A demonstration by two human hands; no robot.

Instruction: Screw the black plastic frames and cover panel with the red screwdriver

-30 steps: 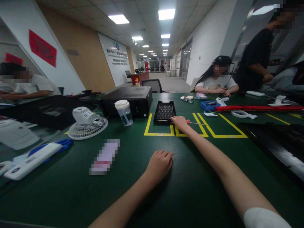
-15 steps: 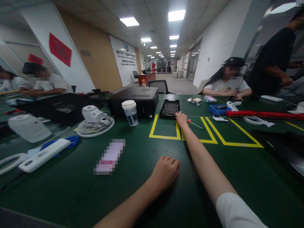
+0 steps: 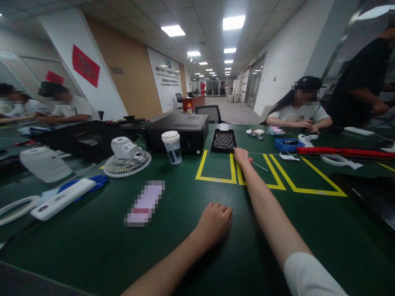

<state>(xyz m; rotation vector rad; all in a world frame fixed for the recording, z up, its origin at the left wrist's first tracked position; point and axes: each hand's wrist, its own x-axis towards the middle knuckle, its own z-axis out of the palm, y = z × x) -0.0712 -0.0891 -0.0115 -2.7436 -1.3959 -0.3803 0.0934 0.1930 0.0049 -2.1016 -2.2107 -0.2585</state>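
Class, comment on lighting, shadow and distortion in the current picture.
In the head view, the nearest ceiling lights glare white; a soft shadow lies by the left hand; the pillar leans, likely wide-angle distortion; a lilac object is coarsely pixelated.

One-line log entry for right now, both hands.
right hand: at near-right corner of black tray | left hand: loosely curled, over green table | red-handled screwdriver: beside right hand, grip unclear
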